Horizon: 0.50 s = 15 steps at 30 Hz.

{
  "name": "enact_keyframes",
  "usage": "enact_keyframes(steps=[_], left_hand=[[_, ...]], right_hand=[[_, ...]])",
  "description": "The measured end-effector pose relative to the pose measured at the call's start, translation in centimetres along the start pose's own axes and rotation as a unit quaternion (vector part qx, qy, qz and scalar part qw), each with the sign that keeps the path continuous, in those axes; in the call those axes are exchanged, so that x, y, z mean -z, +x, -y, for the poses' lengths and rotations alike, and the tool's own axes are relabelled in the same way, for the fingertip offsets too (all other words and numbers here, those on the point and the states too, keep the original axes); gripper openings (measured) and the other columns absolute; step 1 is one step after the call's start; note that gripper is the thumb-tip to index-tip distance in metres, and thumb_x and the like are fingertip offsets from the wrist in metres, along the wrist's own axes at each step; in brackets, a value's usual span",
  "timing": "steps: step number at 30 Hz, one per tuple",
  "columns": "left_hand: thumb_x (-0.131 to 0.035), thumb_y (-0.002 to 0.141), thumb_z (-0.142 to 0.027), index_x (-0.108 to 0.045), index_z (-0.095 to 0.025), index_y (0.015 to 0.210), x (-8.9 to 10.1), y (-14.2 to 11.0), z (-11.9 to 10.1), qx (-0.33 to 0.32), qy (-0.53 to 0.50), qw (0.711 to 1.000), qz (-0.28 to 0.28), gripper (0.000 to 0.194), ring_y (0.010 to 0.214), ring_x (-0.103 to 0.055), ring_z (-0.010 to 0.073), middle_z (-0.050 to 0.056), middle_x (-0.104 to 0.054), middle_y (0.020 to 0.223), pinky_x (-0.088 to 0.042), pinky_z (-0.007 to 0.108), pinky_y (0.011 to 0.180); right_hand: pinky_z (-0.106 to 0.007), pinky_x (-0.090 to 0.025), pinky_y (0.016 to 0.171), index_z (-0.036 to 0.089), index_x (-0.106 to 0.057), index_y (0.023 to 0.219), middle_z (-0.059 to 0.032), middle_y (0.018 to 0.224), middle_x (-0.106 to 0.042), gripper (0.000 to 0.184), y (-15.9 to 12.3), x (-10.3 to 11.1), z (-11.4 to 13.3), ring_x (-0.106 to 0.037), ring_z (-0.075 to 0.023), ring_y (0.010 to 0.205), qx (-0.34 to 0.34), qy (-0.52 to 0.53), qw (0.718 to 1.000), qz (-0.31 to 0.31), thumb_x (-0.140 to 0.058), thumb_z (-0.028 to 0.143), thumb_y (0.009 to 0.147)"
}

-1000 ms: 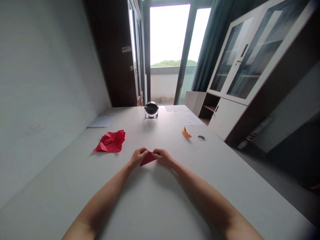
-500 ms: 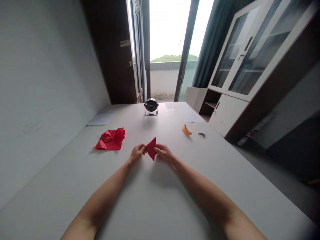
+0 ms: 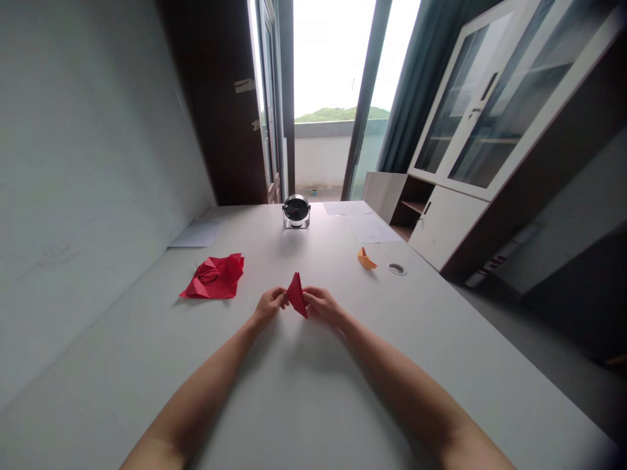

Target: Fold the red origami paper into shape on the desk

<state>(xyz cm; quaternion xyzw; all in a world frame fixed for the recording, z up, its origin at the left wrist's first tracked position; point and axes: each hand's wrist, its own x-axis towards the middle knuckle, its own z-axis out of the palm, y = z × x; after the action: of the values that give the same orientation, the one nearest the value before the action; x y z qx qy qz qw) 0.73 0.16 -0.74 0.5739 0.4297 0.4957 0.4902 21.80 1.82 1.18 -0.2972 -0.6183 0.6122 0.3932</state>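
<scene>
Between my hands, just above the white table [image 3: 313, 391], is a small piece of folded red paper [image 3: 296, 297], pointed at top and bottom. My left hand [image 3: 270, 307] pinches its left edge between thumb and fingers. On the opposite side my right hand [image 3: 322, 304] grips the right edge, fingers closed. Further left lies a crumpled, creased sheet of red paper [image 3: 226, 275] with a thin dark loop on it. To the right rests a small folded orange paper boat [image 3: 365, 258].
A round device on a silver stand [image 3: 296, 210] stands at the table's far end. White sheets [image 3: 375, 230] lie at the back right, another white sheet [image 3: 196, 234] by the left wall. A round cable hole [image 3: 396, 269] opens near the right edge, beside a white cabinet [image 3: 448, 222].
The folded red paper has turned between my fingers: its upper tip now leans left and its lower tip right. Both hands stay in nearly the same place.
</scene>
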Motion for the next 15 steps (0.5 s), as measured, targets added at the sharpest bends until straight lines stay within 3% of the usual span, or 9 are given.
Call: enact_keyframes(steps=[5, 11, 15], left_hand=[[-0.062, 0.084, -0.046, -0.067, -0.013, 0.089, 0.0, -0.1, 0.0, -0.003, 0.028, 1.0, -0.011, 0.033, 0.06, -0.056, 0.0121, 0.002, -0.062, 0.065, -0.044, 0.024, 0.058], [-0.064, 0.082, -0.045, -0.066, -0.013, 0.089, -0.1, -0.2, -0.7, 0.004, 0.03, 1.0, 0.005, 0.033, 0.063, -0.058, 0.0132, 0.003, -0.064, 0.068, -0.046, 0.025, 0.061], [-0.065, 0.082, -0.042, -0.061, -0.016, 0.107, -0.5, -0.5, -1.3, -0.012, 0.043, 0.999, -0.001, 0.037, 0.064, -0.057, 0.0126, 0.0, -0.061, 0.071, -0.045, 0.024, 0.061]], right_hand=[[-0.031, -0.05, 0.071, 0.017, -0.064, 0.09, -0.0048, 0.082, -0.069, 0.043, 0.3, -0.5, -0.9, -0.062, -0.0181, 0.074, 0.008, 0.018, 0.998, -0.06, -0.069, 0.057, 0.074], [-0.029, -0.049, 0.068, 0.017, -0.061, 0.097, -0.0056, 0.09, -0.07, 0.033, 0.6, -0.8, -2.1, -0.064, -0.0181, 0.078, 0.029, -0.032, 0.998, -0.04, -0.064, 0.043, 0.077], [-0.027, -0.046, 0.063, 0.019, -0.055, 0.096, -0.0012, 0.08, -0.066, 0.025, 0.7, -0.5, -2.8, -0.06, -0.0154, 0.069, 0.044, -0.058, 0.995, -0.069, -0.061, 0.032, 0.075]])
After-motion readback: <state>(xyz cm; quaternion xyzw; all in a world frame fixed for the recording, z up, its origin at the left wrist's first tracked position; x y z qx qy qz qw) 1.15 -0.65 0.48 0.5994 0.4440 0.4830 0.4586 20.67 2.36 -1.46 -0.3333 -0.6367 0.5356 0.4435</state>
